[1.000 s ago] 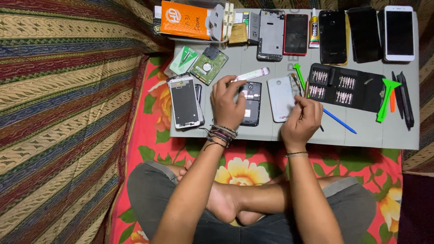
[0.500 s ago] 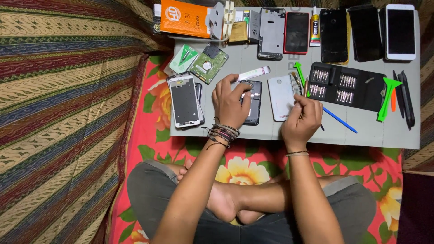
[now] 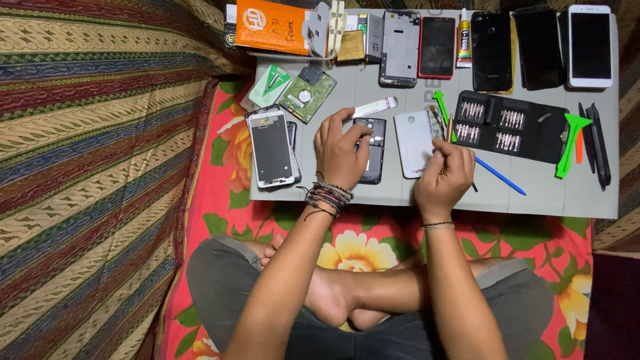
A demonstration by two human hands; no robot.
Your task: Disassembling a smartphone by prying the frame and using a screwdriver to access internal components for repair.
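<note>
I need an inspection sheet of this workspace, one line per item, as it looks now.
Surface: grey mat on a flowered cloth.
Job's things: dark opened phone under the left hand; white back cover beside it.
Clutter: bit case, green pry tool, hard drive, orange box, several phones along the far edge.
Grips: left hand presses the phone; right hand holds a thin tool.
Cables: nothing seen.
Surroundings: striped fabric to the left.

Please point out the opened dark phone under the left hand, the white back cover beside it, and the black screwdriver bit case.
Opened dark phone (image 3: 373, 157): head view, on its exposed lower half.
White back cover (image 3: 413, 143): head view, on its middle.
Black screwdriver bit case (image 3: 533, 130): head view, on its bare right flap.
</note>
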